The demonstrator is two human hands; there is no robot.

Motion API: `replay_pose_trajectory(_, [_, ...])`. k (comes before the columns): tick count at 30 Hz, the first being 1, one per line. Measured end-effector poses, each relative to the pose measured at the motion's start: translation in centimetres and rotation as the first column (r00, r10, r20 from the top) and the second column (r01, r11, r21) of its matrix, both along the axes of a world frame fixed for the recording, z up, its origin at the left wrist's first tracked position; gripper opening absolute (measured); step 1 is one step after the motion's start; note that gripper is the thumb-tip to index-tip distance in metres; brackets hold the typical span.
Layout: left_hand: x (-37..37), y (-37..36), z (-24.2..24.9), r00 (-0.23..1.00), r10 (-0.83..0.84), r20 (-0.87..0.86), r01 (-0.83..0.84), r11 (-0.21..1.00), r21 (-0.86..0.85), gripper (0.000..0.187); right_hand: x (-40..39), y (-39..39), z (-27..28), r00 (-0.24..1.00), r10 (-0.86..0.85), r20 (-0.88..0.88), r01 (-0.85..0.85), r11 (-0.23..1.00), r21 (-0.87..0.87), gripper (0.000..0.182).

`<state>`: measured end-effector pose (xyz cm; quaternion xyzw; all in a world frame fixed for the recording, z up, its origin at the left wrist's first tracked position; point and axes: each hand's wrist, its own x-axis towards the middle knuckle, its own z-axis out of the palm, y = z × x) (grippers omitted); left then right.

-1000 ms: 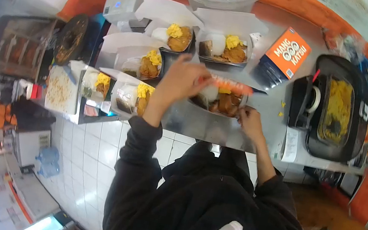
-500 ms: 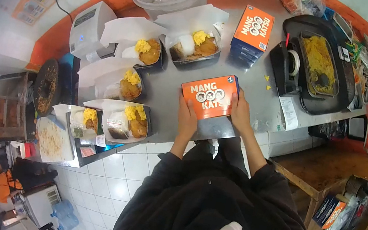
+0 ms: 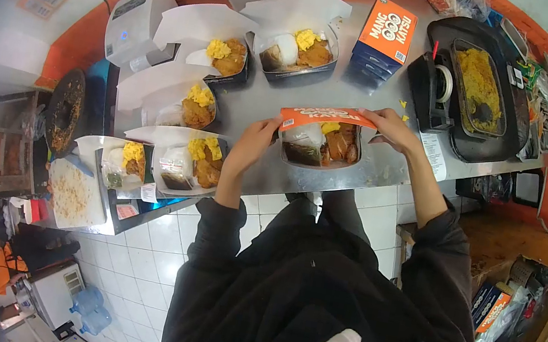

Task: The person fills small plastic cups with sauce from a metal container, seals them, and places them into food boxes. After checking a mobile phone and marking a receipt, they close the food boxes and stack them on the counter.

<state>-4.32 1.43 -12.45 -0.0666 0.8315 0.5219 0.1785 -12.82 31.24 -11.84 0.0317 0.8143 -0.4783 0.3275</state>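
In front of me a meal box (image 3: 319, 166) sits with its orange printed lid (image 3: 324, 115) raised and tilted back. White rice, a wrapped packet, yellow egg and browned fried pieces show inside. My left hand (image 3: 252, 147) pinches the lid's left corner. At the opposite corner, my right hand (image 3: 393, 130) has its fingers closed on the lid's edge. Behind and to the left, several lidded meal boxes stand open with similar food, among them one box (image 3: 294, 76) beyond the lid and another box (image 3: 183, 188) near the table's front edge.
Closed orange-and-blue boxes (image 3: 386, 35) are stacked behind. To the right are a tape dispenser (image 3: 434, 96), a receipt (image 3: 433, 154) and a glass dish of yellow food (image 3: 478, 93) on a black tray. A white machine (image 3: 140, 23) and a cutting board (image 3: 73, 194) are on the left.
The box was closed between both hands, its printed top facing up. Now the lid is lifted from the front, the food shows, and both hands have moved up to the lid's corners.
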Motion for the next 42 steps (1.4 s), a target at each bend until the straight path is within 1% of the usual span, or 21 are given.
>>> replay_pose_trajectory(3, [0.0,0.2,-0.8,0.997,-0.081,-0.009,0.081,0.997,-0.012,0.045,0.0,-0.2,-1.2,1.0,-0.021,0.014,0.022,0.998,-0.06,0.051])
replay_pose_trajectory(6, [1.4,2.4,-7.6,0.97,0.106,-0.221,-0.084,0.991,0.104,0.045,2.2,-1.0,-2.9,0.938,0.079,-0.336,-0.091,0.996,-0.021,0.041])
replay_pose_trajectory(7, [1.8,3.7,-7.9,0.974,0.145,-0.175,-0.144,0.989,0.022,0.047,3.7,-1.8,-3.8,0.941,0.083,-0.329,-0.095,0.995,-0.022,0.041])
replay_pose_trajectory(9, [2.3,4.5,-8.6,0.972,0.191,-0.134,-0.2,0.978,-0.06,0.051,6.0,-2.6,-6.0,0.857,0.071,-0.51,0.098,0.95,0.297,0.042])
replay_pose_trajectory(11, [1.9,4.5,-8.8,0.88,-0.049,-0.472,-0.163,0.903,-0.397,0.058,6.0,-2.4,-5.2,0.861,0.02,-0.507,0.093,0.976,0.197,0.047])
replay_pose_trajectory(12, [1.6,4.2,-9.0,0.883,-0.048,-0.466,-0.161,0.904,-0.397,0.058,5.6,-1.8,-5.1,0.712,0.206,-0.671,-0.06,0.97,0.234,0.052])
replay_pose_trajectory(13, [0.8,3.6,-7.8,0.777,-0.396,-0.49,-0.037,0.748,-0.662,0.064,5.7,-1.3,-5.1,0.502,0.358,-0.787,-0.2,0.934,0.297,0.059])
replay_pose_trajectory(14, [-0.2,3.0,-6.4,0.594,-0.7,-0.396,0.004,0.495,-0.869,0.071,5.3,-0.8,-4.6,0.502,0.358,-0.788,-0.201,0.934,0.296,0.059])
replay_pose_trajectory(15, [-0.6,2.6,-4.8,0.595,-0.7,-0.394,0.004,0.493,-0.87,0.071,5.0,-0.3,-4.0,0.413,0.544,-0.73,-0.352,0.835,0.423,0.068])
replay_pose_trajectory(16, [-1.0,2.1,-3.3,0.562,-0.745,-0.358,0.18,0.533,-0.827,0.078,4.6,-0.1,-3.7,0.294,0.703,-0.647,-0.48,0.695,0.536,0.078])
replay_pose_trajectory(17, [-1.3,1.9,-2.5,0.519,-0.788,-0.331,0.352,0.55,-0.758,0.085,4.0,0.0,-3.7,0.293,0.702,-0.65,-0.48,0.695,0.535,0.078])
replay_pose_trajectory(19, [-1.5,2.5,-3.4,0.512,-0.806,-0.295,0.319,0.498,-0.807,0.09,3.5,0.1,-3.8,0.11,0.773,-0.625,-0.497,0.587,0.639,0.082])
replay_pose_trajectory(23, [-1.6,3.0,-3.1,0.521,-0.83,-0.197,0.269,0.379,-0.885,0.09,3.6,0.3,-5.9,-0.053,0.78,-0.624,-0.364,0.567,0.739,0.068])
replay_pose_trajectory(25, [-2.1,2.8,-3.7,0.516,-0.821,-0.244,0.281,0.431,-0.858,0.088,3.3,0.5,-6.2,-0.216,0.723,-0.656,-0.275,0.6,0.751,0.057])
replay_pose_trajectory(27, [-2.2,2.6,-4.3,0.51,-0.81,-0.289,0.295,0.48,-0.826,0.086,3.5,0.6,-6.1,-0.178,0.686,-0.706,-0.327,0.635,0.7,0.056])
replay_pose_trajectory(30, [-1.8,2.6,-3.7,0.486,-0.853,-0.19,0.267,0.352,-0.897,0.082,3.3,0.9,-6.3,-0.111,0.618,-0.778,-0.442,0.671,0.596,0.056])
replay_pose_trajectory(31, [-1.1,2.8,-3.1,0.515,-0.823,-0.238,0.254,0.413,-0.875,0.082,3.4,1.1,-6.5,-0.074,0.595,-0.8,-0.505,0.669,0.545,0.058])
replay_pose_trajectory(35, [0.1,4.3,-2.4,0.623,-0.677,-0.392,0.246,0.645,-0.724,0.083,5.1,2.0,-7.0,0.049,0.701,-0.712,-0.49,0.638,0.594,0.058])
replay_pose_trajectory(39, [-0.3,5.5,-5.0,0.614,-0.711,-0.342,0.192,0.555,-0.809,0.084,6.2,3.2,-7.8,0.05,0.687,-0.725,-0.319,0.698,0.641,0.049])
replay_pose_trajectory(41, [-0.1,5.4,-4.4,0.649,-0.688,-0.324,0.24,0.589,-0.771,0.079,5.3,5.1,-6.8,0.279,0.237,-0.931,-0.136,0.969,0.206,0.035])
replay_pose_trajectory(42, [-0.2,5.6,-4.2,0.635,-0.695,-0.337,0.243,0.594,-0.767,0.079,4.3,7.0,-5.7,0.303,0.035,-0.952,0.156,0.984,0.086,0.027])
